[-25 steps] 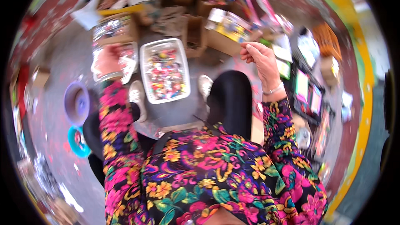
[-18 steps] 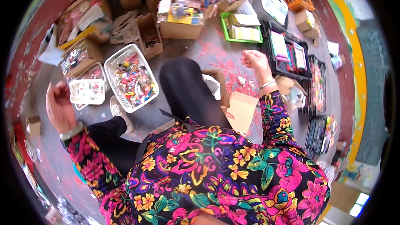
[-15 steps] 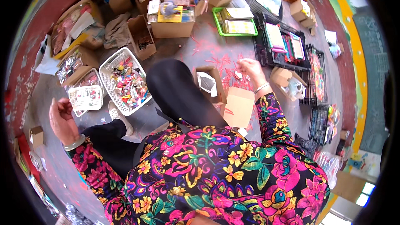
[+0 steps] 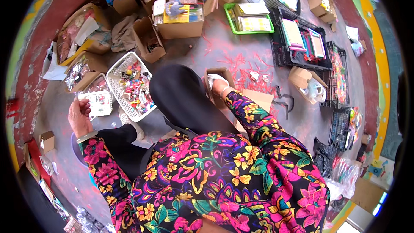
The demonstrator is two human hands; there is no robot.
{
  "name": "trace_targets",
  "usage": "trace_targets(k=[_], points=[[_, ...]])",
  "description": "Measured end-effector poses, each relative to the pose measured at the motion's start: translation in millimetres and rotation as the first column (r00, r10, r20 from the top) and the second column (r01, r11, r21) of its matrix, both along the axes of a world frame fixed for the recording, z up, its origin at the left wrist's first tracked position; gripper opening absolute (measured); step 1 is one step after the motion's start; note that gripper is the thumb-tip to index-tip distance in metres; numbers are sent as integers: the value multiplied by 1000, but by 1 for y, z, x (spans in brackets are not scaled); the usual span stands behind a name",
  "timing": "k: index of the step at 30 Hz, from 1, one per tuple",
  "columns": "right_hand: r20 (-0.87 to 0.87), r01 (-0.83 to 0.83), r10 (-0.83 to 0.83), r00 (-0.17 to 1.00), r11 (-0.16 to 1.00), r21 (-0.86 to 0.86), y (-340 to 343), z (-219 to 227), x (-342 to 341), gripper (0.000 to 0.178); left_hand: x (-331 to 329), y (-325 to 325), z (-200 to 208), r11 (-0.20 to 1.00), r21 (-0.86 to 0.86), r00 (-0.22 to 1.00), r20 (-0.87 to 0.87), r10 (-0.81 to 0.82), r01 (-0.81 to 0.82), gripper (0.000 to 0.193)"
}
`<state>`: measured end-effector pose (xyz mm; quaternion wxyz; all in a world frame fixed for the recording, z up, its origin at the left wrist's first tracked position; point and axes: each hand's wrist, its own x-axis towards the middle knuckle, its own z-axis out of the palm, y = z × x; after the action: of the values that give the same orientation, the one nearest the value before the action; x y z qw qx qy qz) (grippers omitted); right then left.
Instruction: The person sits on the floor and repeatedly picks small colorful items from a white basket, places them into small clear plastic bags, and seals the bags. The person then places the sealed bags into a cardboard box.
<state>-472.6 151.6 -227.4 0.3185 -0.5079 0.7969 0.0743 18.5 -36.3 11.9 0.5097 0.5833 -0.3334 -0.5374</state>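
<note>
My right hand (image 4: 219,86) reaches down into a small cardboard box (image 4: 224,72) beside my bent knee. Its fingers are hidden in the white lining (image 4: 211,77) there. On the left, my left hand (image 4: 80,115) is raised with its fingers curled in. Whatever they may hold is too small to make out. Close by it is a small white basket (image 4: 100,103) with little items in it. A larger white basket (image 4: 113,77), filled with colourful small trinkets, stands between that one and my knee.
Thin red strips (image 4: 246,67) are scattered over the floor, with a flat cardboard piece (image 4: 258,98) near them. Black crates (image 4: 280,56) line the right side. A green basket (image 4: 233,28) and several cardboard boxes (image 4: 183,30) stand ahead.
My right hand has moved left and down from above the red strips into the cardboard box. My left hand has shifted slightly to the right. The view has also shifted a little.
</note>
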Motion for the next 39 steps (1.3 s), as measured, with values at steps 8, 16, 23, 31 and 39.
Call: trace_targets(k=[8, 16, 23, 31, 39], points=[[1, 238, -249, 968, 925, 295, -27, -8, 16, 42, -15, 19, 19, 1000, 14, 999, 40, -6, 5, 21], [-49, 403, -411, 911, 854, 330, -12, -12, 2, 60, -31, 24, 24, 998, 29, 994, 91, -63, 61, 22], [-187, 232, -210, 960, 967, 104, -8, -3, -2, 52, -39, 28, 26, 997, 59, 991, 122, -61, 55, 25], [-218, 65, -42, 975, 993, 97, -4, 25, 11, 39, -45, 29, 28, 993, 40, 984, 136, -116, 111, 26], [-251, -102, 145, 957, 979, 178, -6, 99, 16, 22, -48, 30, 28, 975, 28, 963, 152, -221, 219, 28]])
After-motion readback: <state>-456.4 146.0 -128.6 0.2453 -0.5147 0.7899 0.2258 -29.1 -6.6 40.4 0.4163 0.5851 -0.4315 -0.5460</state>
